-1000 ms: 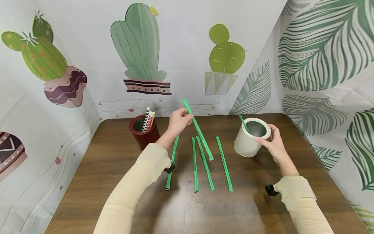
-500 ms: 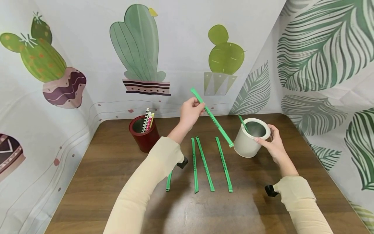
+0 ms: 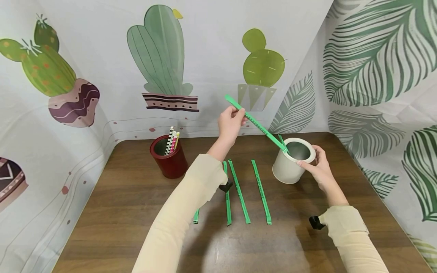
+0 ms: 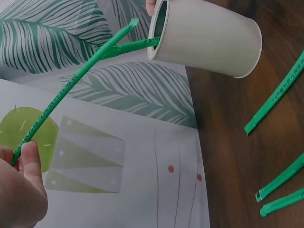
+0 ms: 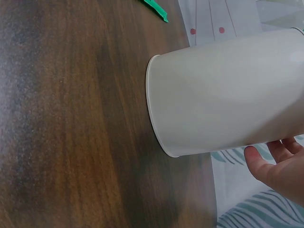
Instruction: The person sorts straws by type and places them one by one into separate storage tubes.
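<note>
Rightward and upward, the left hand point(image 3: 231, 123) has carried the green straw point(image 3: 261, 128), pinched near its upper end, to just outside the white canister point(image 3: 288, 170). The right hand point(image 3: 321, 168) grips that smooth cylinder's rim, on the desk point(image 3: 259, 250). Tilting the slender, printed straw steeper should help it clear the rim.

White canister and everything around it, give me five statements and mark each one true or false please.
1. The left hand pinches a green wrapped straw. True.
2. The white canister lies on its side. False: it stands upright on the table.
3. The right hand holds the white canister. True.
4. The red canister holds only green straws. False: it holds patterned straws.
5. A second green wrapped straw pokes out of the white canister. True.
</note>
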Demonstrator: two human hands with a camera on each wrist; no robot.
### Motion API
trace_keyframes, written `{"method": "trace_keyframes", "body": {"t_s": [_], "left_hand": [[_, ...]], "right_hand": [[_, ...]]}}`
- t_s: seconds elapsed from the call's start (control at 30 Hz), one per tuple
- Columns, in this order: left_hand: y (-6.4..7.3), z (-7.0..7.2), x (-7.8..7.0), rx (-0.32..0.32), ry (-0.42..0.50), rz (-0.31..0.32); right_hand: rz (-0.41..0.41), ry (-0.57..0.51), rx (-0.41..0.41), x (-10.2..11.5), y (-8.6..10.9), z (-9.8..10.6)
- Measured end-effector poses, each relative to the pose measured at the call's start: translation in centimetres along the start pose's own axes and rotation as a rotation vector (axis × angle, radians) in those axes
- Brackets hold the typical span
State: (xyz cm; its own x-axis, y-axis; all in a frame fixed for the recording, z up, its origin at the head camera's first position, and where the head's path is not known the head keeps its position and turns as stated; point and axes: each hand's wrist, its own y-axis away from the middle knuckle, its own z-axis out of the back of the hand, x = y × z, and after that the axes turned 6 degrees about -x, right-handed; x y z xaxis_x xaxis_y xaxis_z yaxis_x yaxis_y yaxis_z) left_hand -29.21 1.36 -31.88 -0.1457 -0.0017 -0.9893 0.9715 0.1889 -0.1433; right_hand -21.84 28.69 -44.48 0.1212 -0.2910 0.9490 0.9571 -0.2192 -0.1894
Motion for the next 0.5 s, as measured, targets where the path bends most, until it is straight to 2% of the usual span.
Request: {"method": "trace_keyframes", "body": {"t_s": [0.2,0.5], "left_hand": [[0.3,-1.0,0.4,-0.035,-0.020,-0.011],[1.0,-2.7,1.7,-0.044,-0.090,-0.035]], "right_hand": [[-0.013,-0.014,0.010,0.0,0.0,0.1],[0.004,-0.022,-0.006,-0.1,0.0,0.0]]}}
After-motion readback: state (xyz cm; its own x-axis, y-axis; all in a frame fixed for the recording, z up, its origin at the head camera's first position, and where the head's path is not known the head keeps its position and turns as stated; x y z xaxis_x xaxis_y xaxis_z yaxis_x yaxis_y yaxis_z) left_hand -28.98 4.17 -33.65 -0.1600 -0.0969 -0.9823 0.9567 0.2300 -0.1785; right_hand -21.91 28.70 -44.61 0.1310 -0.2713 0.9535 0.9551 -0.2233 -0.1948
